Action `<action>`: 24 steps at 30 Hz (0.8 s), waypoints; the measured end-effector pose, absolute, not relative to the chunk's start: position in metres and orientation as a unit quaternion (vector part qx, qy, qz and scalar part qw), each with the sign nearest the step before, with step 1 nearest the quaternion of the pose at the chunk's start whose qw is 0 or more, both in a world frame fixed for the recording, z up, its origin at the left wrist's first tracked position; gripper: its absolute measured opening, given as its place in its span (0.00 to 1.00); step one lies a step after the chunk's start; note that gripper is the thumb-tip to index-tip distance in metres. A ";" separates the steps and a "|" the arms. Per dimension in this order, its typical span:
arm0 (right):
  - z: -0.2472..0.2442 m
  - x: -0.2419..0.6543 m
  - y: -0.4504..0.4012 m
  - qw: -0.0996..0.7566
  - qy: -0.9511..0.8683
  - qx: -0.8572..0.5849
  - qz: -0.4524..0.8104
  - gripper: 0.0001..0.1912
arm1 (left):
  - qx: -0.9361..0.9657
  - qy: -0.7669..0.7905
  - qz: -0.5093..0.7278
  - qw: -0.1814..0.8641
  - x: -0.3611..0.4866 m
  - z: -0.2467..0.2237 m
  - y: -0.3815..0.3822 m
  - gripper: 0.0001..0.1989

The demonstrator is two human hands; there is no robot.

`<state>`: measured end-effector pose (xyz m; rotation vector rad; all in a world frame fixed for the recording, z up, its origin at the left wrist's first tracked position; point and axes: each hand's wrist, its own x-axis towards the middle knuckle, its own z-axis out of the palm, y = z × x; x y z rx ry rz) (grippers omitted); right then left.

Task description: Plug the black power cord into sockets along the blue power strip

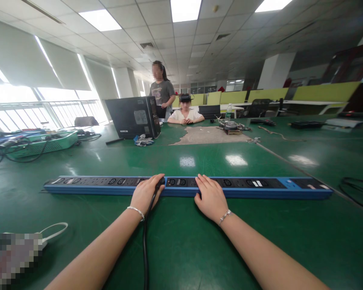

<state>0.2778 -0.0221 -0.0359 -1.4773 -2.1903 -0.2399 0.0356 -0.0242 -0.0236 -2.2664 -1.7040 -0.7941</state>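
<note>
A long blue power strip (181,192) with a black socket face lies crosswise on the green table. My left hand (147,193) is closed around the plug end (160,181) of a black power cord (145,245), at the strip's middle. Whether the plug sits in a socket is hidden by my fingers. From there the cord runs down toward me past my left wrist. My right hand (211,197) rests on the strip a little to the right, its fingers stretched over the top and the thumb along the front side. Nothing else shows in that hand.
A black computer case (133,117) stands at the back left, with gloves (143,140) beside it. Farther left is a green basket (42,145) with cables. Black cables (358,191) lie at the right. Two people are beyond the table; a blurred object (14,257) lies front left.
</note>
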 end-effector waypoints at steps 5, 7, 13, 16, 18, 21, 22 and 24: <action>-0.036 0.277 -0.022 0.242 -0.799 -0.543 -0.090 0.27 | -0.760 -0.594 -0.248 0.096 0.040 -0.014 -0.025 0.18; -0.036 0.278 -0.023 0.242 -0.799 -0.542 -0.091 0.27 | -0.755 -0.599 -0.252 0.088 0.040 -0.014 -0.024 0.17; -0.036 0.278 -0.022 0.236 -0.801 -0.543 -0.087 0.27 | -0.753 -0.583 -0.293 0.082 0.039 -0.024 -0.019 0.16; -0.036 0.278 -0.022 0.238 -0.802 -0.541 -0.088 0.27 | -0.754 -0.577 -0.302 0.081 0.037 -0.028 -0.016 0.16; -0.036 0.279 -0.021 0.240 -0.802 -0.540 -0.088 0.27 | -0.753 -0.573 -0.311 0.083 0.037 -0.030 -0.015 0.16; -0.036 0.279 -0.021 0.243 -0.802 -0.538 -0.086 0.27 | -0.751 -0.572 -0.317 0.089 0.036 -0.032 -0.014 0.17; -0.036 0.279 -0.021 0.244 -0.803 -0.538 -0.085 0.27 | -0.750 -0.573 -0.317 0.092 0.035 -0.033 -0.014 0.18; -0.036 0.279 -0.021 0.244 -0.802 -0.538 -0.083 0.27 | -0.747 -0.576 -0.318 0.093 0.034 -0.036 -0.012 0.18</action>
